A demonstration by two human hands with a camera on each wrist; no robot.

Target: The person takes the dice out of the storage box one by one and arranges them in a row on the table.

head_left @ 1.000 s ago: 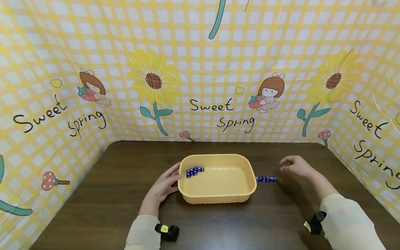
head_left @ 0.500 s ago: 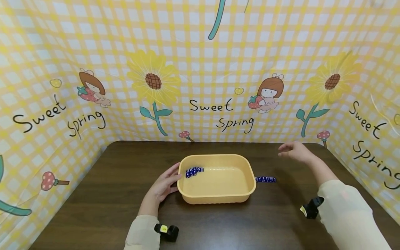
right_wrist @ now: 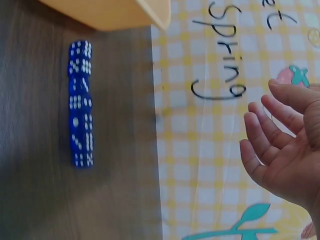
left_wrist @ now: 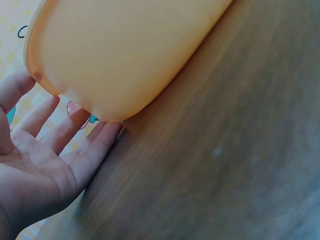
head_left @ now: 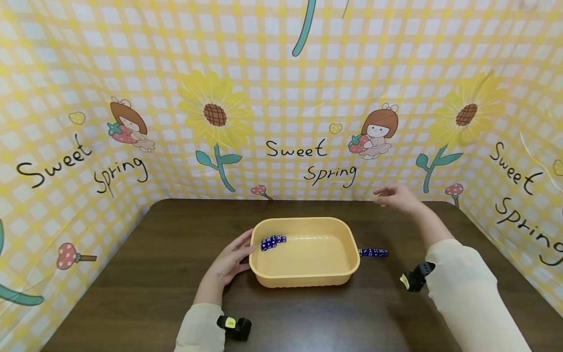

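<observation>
A pale yellow plastic basin stands on the table. My left hand touches its left end, fingertips against the wall and thumb near the rim; the left wrist view shows those fingers spread and fairly straight. Inside the basin, at its left, several blue dice with white pips lie together. Another row of blue dice lies straight on the table, just right of the basin. Raised in the air beyond that row, my right hand holds nothing, its fingers loosely bent.
The dark wooden table ends at the back against a yellow checked cloth with sunflowers and lettering, which also hangs at both sides. A black wrist camera sits on the left sleeve, another black camera on the right one.
My right hand has risen and moved left and away, from the right of the dice row to above the table's back edge. The left hand, basin and dice stay put.
</observation>
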